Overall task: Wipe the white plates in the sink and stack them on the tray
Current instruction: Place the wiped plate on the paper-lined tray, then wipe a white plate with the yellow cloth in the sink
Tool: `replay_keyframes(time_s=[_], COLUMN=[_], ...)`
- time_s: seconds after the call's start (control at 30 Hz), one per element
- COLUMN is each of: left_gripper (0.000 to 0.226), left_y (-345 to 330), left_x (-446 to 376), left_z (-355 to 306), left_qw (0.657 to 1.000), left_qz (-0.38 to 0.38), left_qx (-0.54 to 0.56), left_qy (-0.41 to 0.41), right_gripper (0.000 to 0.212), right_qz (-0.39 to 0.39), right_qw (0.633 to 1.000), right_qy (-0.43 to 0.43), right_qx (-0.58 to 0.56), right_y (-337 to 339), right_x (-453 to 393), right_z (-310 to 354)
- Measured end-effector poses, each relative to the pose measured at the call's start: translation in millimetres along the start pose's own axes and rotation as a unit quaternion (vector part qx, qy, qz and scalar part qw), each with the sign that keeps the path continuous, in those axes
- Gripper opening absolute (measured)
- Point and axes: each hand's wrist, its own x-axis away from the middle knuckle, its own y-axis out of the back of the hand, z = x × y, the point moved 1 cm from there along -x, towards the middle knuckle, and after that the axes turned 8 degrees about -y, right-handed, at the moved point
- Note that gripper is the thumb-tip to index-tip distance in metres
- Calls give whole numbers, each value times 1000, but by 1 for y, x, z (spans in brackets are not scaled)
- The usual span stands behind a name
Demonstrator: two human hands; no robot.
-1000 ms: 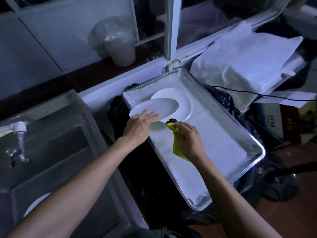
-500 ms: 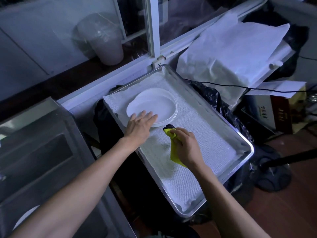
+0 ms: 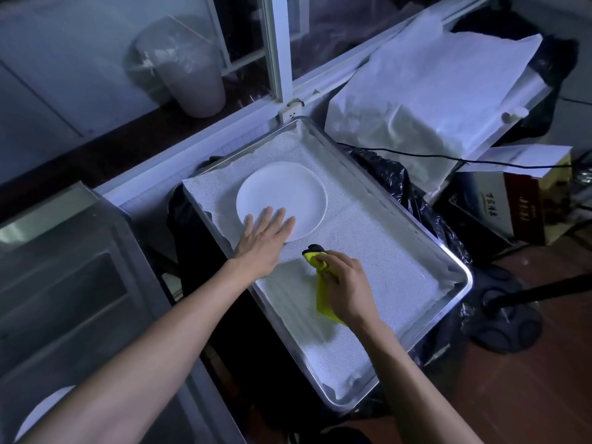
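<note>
A stack of white plates lies flat on the white mesh liner at the far left of a metal tray. My left hand lies with straight fingers over the near edge of the top plate. Just to the right, my right hand grips a yellow cloth above the tray liner, apart from the plates. In the steel sink at the lower left, part of another white plate shows beside my left forearm.
The tray sits on black plastic-covered bulk. White paper sheets cover a box at the back right, with a black cable running across. A bagged bucket stands on the window ledge. Wooden floor lies at right.
The tilted plate in my left hand has come down flat onto the plate on the tray. My left fingers now lie straight across its near edge. My right hand kept the cloth.
</note>
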Motion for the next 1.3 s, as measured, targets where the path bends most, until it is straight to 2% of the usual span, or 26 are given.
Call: replay_keyframes(time_s=[0.2, 0.33, 0.6, 0.8, 1.03, 1.1, 1.2, 1.3], left_gripper=[71, 74, 67, 38, 22, 18, 24, 30], left_y=[0, 1, -6, -20, -56, -71, -100, -131], left_x=[-9, -4, 56, 133, 258, 305, 377, 447], left_z=[1, 0, 11, 31, 78, 93, 115, 133], left_qw=[1000, 1000, 997, 980, 967, 965, 964, 943], left_qz=[7, 13, -48, -130, -158, -161, -119, -116], left_qx=[6, -12, 63, 134, 145, 142, 144, 188], left_qy=[5, 1, 1, 64, 137, 152, 190, 249], right_gripper=[38, 35, 36, 35, 36, 36, 35, 33], right_qz=[-6, -5, -10, -27, 8, 32, 81, 154], right_qw=[1000, 1000, 1000, 996, 978, 975, 965, 946], right_qy=[-3, -7, 8, 81, 209, 219, 250, 283], right_qx=[-2, -7, -19, -5, 4, 11, 9, 20], right_y=[-5, -9, -21, -61, -131, -157, -201, -253], right_x=[6, 9, 15, 36, 77, 98, 133, 165], right_z=[-5, -2, 18, 61, 145, 169, 204, 237])
